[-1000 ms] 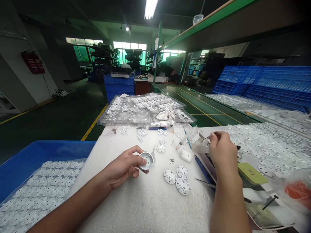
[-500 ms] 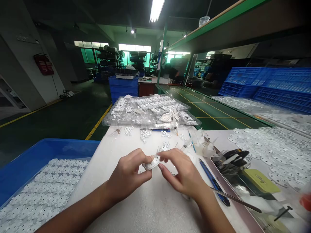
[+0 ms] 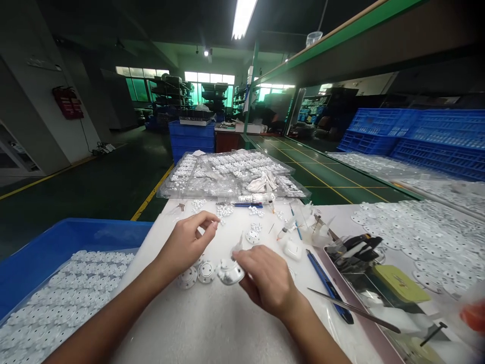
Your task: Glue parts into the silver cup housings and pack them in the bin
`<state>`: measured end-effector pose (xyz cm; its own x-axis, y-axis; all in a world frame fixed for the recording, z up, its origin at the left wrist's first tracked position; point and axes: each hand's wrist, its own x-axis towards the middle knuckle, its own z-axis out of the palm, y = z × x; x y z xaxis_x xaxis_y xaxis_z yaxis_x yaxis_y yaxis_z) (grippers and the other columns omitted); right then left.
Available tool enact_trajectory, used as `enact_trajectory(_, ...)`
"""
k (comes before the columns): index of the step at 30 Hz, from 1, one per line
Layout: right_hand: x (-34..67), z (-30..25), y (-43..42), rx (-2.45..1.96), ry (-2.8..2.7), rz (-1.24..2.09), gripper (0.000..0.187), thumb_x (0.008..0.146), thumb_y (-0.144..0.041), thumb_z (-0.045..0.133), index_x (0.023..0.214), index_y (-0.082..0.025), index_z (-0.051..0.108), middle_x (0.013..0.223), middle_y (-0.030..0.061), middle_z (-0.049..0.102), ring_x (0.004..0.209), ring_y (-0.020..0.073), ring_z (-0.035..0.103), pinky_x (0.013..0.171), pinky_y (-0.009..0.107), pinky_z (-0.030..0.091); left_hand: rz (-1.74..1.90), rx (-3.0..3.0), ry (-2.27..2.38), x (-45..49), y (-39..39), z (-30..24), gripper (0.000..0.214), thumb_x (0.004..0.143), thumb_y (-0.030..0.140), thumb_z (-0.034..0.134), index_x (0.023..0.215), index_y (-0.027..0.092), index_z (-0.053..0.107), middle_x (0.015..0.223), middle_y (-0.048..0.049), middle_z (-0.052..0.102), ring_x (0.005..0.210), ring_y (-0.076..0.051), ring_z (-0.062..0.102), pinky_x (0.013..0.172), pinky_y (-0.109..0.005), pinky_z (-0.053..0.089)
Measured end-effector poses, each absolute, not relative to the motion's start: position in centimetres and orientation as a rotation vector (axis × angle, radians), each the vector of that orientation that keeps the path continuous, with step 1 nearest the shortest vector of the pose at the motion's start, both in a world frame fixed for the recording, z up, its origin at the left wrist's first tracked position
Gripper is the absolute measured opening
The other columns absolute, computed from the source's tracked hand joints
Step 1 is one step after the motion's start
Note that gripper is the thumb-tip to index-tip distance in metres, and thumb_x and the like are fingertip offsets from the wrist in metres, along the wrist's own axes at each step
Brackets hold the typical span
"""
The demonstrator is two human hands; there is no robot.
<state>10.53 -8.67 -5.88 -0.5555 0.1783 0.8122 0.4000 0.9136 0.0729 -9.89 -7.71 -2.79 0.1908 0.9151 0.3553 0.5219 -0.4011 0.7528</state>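
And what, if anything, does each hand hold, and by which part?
The right hand holds a round white part by its right edge; the left hand, I cannot tell.

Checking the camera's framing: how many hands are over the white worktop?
2: the left hand, near white discs, and the right hand, holding a round white part.

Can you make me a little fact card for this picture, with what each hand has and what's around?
Left hand: over the white tabletop, thumb and finger close together; too small to tell if they pinch anything
Right hand: holding a shiny white round part, slightly blurred
Below left hand: two flat white discs with small holes
Beyond right hand: rounded white plastic case
Far right: long blue plastic tool, thin metal rod crossing it
Far left: blue plastic tub with rows of white parts
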Motion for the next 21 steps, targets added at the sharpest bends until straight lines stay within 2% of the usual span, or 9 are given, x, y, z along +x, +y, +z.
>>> enact_trajectory(4,10.4,-5.8,-9.4,-0.208,-2.19,-0.369,0.027,0.089,-0.01,0.04,0.111,0.003,0.049,0.075,0.0147,0.065,0.064,0.0196,0.057,0.051,0.033,0.043,0.897,2.221,1.366,-7.4,-4.8,-1.5,0.018,0.089,0.025,0.047,0.092,0.021,0.064,0.085,0.0003,0.066,0.076,-0.015,0.059,0.064,-0.024,0.042)
enact_trajectory(9,10.7,-4.8,-10.7,-0.15,-2.116,-0.378,0.02,0.089,-0.007,0.04,0.101,0.001,0.054,0.068,0.0108,0.064,0.06,0.0162,0.057,0.048,0.03,0.041,0.511,2.538,1.149,-2.8,1.1,1.2,0.027,0.085,0.015,0.043,0.1,0.017,0.065,0.084,-0.0029,0.067,0.073,-0.016,0.059,0.061,-0.024,0.039)
enact_trajectory(11,10.9,-4.6,-10.8,-0.176,-2.111,-0.4,0.02,0.089,-0.007,0.041,0.101,0.001,0.054,0.067,0.0102,0.064,0.056,0.0147,0.054,0.046,0.029,0.038,0.337,2.576,1.016,-0.6,4.1,1.2,0.027,0.081,0.014,0.05,0.103,0.018,0.066,0.083,-0.0012,0.068,0.071,-0.014,0.06,0.058,-0.021,0.04)
enact_trajectory(13,11.1,-4.7,-10.5,-0.177,-2.086,-0.432,0.021,0.089,-0.008,0.04,0.101,0.002,0.055,0.068,0.0105,0.064,0.054,0.0139,0.052,0.044,0.028,0.035,0.203,2.6,0.911,1.9,6.8,0.2,0.029,0.078,0.012,0.056,0.105,0.019,0.066,0.081,0.0007,0.069,0.068,-0.012,0.06,0.058,-0.019,0.041)
enact_trajectory(16,11.5,-5.2,-10.0,-0.191,-2.031,-0.485,0.021,0.088,-0.009,0.043,0.101,0.002,0.055,0.066,0.0095,0.063,0.053,0.0139,0.051,0.043,0.028,0.031,0.136,2.663,0.839,5.6,9.7,-2.2,0.03,0.08,0.009,0.054,0.108,0.016,0.065,0.09,-0.0029,0.069,0.074,-0.014,0.062,0.066,-0.021,0.044)
enact_trajectory(21,12.3,-5.8,-10.5,-0.277,-2.075,-0.521,0.025,0.082,-0.008,0.056,0.105,0.001,0.053,0.062,0.0034,0.058,0.052,0.0123,0.046,0.045,0.028,0.03,0.06,2.752,0.697,10.0,11.6,-6.1,0.019,0.082,0.014,0.062,0.101,0.012,0.063,0.098,-0.0065,0.065,0.089,-0.019,0.061,0.081,-0.035,0.049)
